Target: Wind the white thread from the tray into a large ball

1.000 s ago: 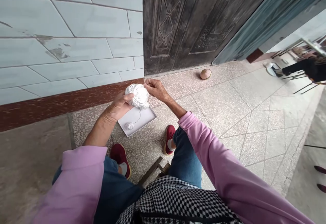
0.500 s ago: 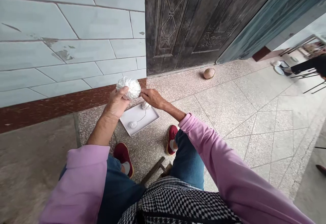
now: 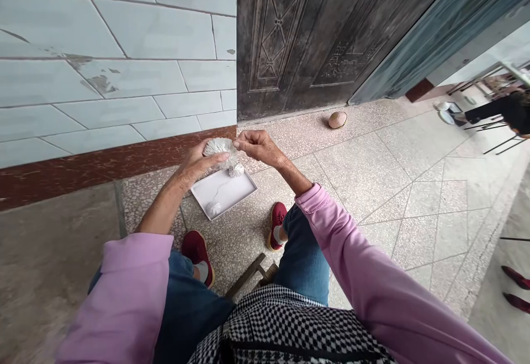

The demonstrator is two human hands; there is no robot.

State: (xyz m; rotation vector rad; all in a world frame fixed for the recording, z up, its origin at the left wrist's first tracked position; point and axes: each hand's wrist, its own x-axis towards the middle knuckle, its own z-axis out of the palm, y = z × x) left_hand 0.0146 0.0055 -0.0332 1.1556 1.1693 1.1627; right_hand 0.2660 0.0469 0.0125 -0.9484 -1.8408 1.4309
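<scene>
My left hand (image 3: 197, 161) is closed around a large white pom-pom (image 3: 219, 146) of looped strands, its thumb lying across the front. At the right edge of the pom-pom, the fingertips of my right hand (image 3: 259, 147) are pinched together; what they grip is too small to make out. Below my hands a shallow white tray (image 3: 232, 194) rests on the floor. One small white pom-pom (image 3: 213, 208) lies in its near left corner, with a thin thread running up from it. Another small white pom-pom (image 3: 236, 170) shows at the tray's far side, just under the large one.
A round tan object (image 3: 338, 120) sits on the floor by the dark carved door (image 3: 306, 38). The tiled wall (image 3: 124, 38) rises ahead on the left. My red shoes (image 3: 277, 223) flank a wooden stool part (image 3: 248, 275). Another person's leg (image 3: 488, 109) shows far right.
The large pom-pom has turned and moved slightly right and down, and my left thumb now lies across its front. My right hand has moved a little right and up, still pinched.
</scene>
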